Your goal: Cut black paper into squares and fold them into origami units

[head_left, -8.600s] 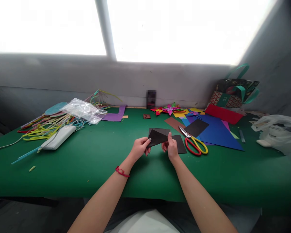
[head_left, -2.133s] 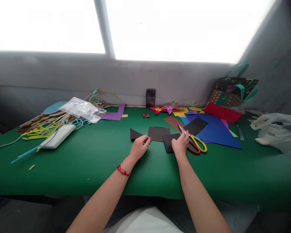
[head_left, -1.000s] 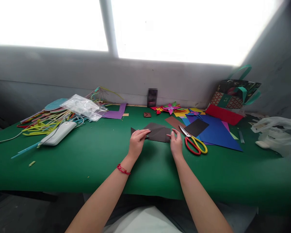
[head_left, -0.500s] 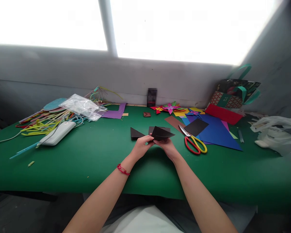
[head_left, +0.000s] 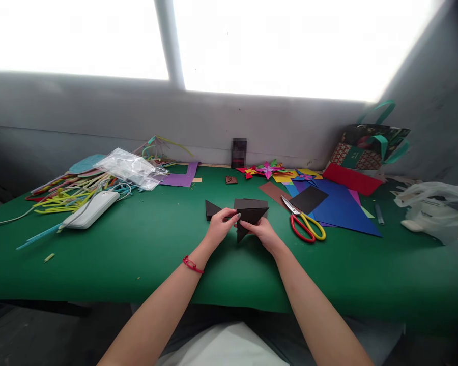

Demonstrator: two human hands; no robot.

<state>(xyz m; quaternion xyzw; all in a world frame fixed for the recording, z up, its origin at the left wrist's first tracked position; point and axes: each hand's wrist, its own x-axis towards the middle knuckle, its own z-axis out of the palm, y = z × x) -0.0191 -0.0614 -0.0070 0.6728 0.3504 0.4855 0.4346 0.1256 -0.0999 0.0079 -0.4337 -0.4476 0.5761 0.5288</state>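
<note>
Between my two hands is a folded black paper, a triangle with one point toward me. My left hand pinches its left edge between thumb and fingers. On the right side, my right hand grips it with the thumb on the near face and the fingers behind, partly hidden. Another folded black paper piece lies on the green table just left of my left hand, partly covered by it. Behind the held paper, a dark paper square lies flat.
Red-and-yellow-handled scissors lie at right beside coloured paper sheets. Folded paper flowers and a small brown folded piece sit toward the wall. At left are pipe cleaners, a white power strip and a clear plastic bag.
The black paper has been turned so that one point now faces down toward me. My left hand has shifted slightly left and up along its edge.
</note>
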